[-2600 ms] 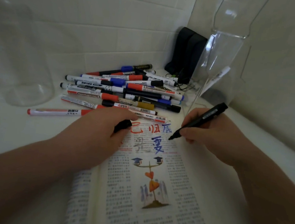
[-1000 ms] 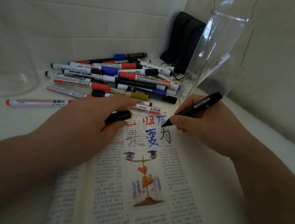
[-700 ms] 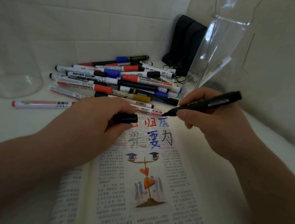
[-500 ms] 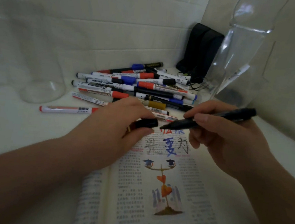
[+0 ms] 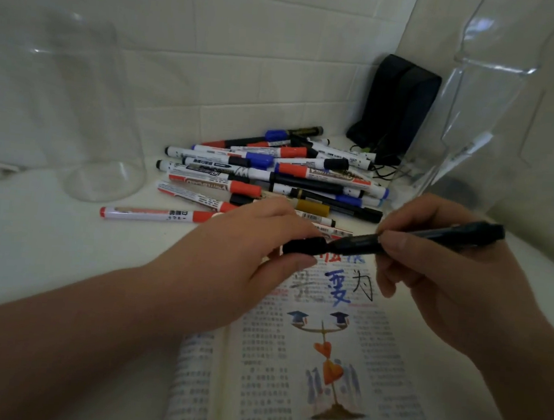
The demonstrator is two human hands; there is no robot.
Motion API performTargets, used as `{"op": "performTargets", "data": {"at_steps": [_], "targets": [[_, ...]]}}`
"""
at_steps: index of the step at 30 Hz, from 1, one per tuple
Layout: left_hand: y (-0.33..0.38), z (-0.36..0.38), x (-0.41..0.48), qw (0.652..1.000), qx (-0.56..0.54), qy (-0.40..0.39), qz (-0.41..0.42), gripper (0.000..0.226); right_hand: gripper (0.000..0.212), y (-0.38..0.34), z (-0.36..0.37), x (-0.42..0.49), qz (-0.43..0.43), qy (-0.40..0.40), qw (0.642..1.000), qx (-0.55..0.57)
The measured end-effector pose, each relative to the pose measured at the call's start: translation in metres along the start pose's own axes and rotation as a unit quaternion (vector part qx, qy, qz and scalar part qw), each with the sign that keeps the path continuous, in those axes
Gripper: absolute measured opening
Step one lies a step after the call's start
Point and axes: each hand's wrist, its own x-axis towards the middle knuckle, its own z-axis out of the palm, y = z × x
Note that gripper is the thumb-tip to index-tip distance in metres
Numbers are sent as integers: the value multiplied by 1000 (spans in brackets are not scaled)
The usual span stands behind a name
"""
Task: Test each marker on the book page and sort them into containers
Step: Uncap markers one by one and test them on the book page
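Observation:
My right hand (image 5: 437,274) grips a black marker (image 5: 434,238) held nearly level above the open book (image 5: 305,373). My left hand (image 5: 242,250) pinches the black cap (image 5: 304,245), which meets the marker's tip end. The page shows red, blue, grey and black test strokes (image 5: 339,282) just below the hands. A pile of markers (image 5: 271,179) with red, blue, black and gold caps lies behind, and one red-capped marker (image 5: 151,215) lies apart at the left. A clear glass jar (image 5: 86,109) stands far left; a clear glass container (image 5: 478,110) stands far right.
Two black speakers (image 5: 395,106) with cables sit in the tiled corner behind the pile. White walls close in at the back and right. The white tabletop (image 5: 30,255) stretches to the left of the book.
My right hand lifted the marker off the page after drawing a black character. It tilted the marker level and brought its tip to the cap in my left hand.

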Motion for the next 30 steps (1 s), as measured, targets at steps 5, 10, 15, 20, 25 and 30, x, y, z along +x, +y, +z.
{"op": "performTargets", "data": {"at_steps": [5,10,15,20,25,30], "targets": [[4,-4,-5,993,-113,39,5,22,30,0,2,-1,40,-48,997,40],[6,-9,-5,968,-240,61,-39,19,49,-5,-4,-2,73,-56,994,62],[14,-10,-5,944,-306,76,-95,44,28,-15,8,-8,-16,8,956,-294],[23,-17,-2,902,-355,132,-208,57,22,-18,39,-20,-101,35,903,-417],[20,-16,-7,927,-316,147,-138,58,27,-26,44,-13,226,-11,974,15],[8,-8,1,977,-138,140,-78,53,18,-20,30,-5,209,26,976,54]]}}
